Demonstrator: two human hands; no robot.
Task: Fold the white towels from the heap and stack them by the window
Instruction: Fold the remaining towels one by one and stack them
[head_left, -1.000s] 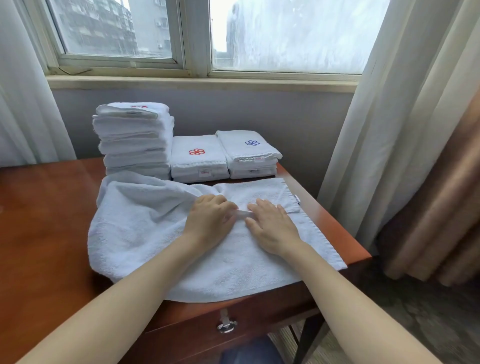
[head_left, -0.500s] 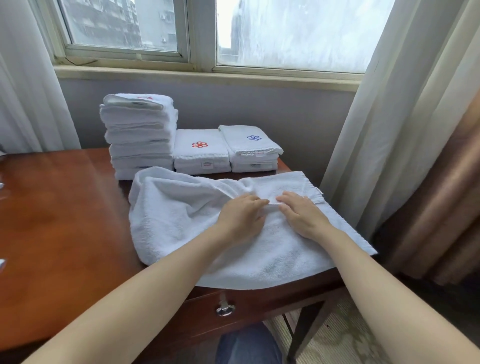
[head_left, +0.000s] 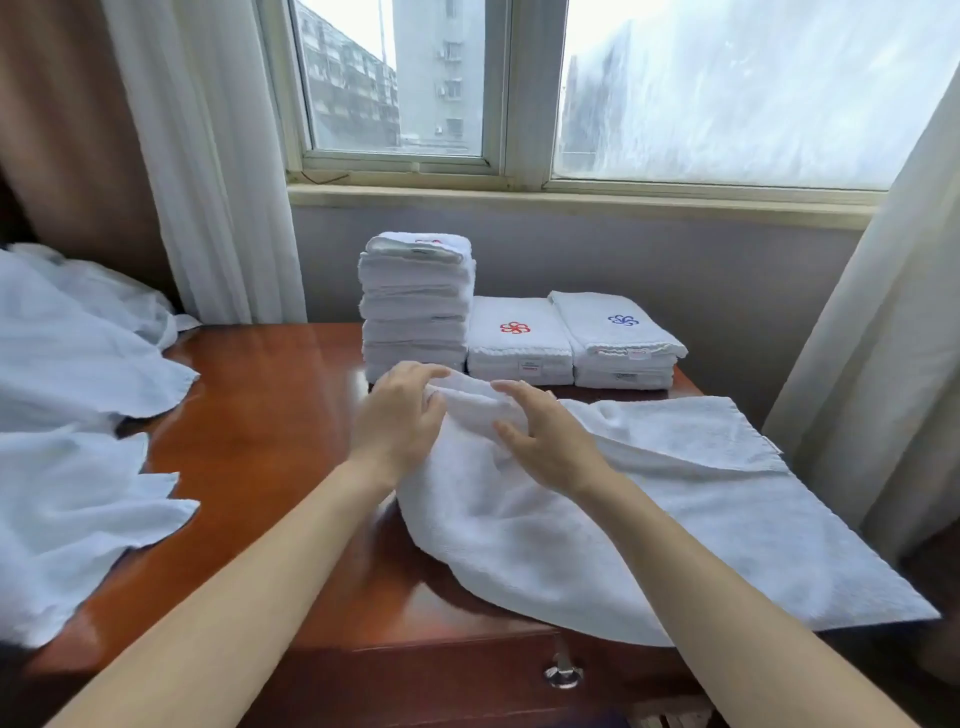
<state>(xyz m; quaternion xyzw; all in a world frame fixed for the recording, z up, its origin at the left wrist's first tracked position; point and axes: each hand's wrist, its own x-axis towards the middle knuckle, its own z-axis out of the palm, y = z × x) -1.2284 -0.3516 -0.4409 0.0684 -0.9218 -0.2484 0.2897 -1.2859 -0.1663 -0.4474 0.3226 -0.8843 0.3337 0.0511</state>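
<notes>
A rumpled white towel (head_left: 649, 519) lies half-spread on the desk (head_left: 260, 415), its left end bunched up, before three folded stacks (head_left: 415, 306) under the window (head_left: 727, 104), the unfolded heap (head_left: 67, 415) at left.

Towels all over the worktop (head_left: 260, 415)
Three folded stacks (head_left: 519, 343) sit at the back under the window (head_left: 701, 88), heap (head_left: 67, 467) on the left, one towel (head_left: 675, 499) spread front right.

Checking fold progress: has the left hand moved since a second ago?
Yes. The left hand has shifted left, from in front of the red-flower stack to the tall stack, gripping the towel.
</notes>
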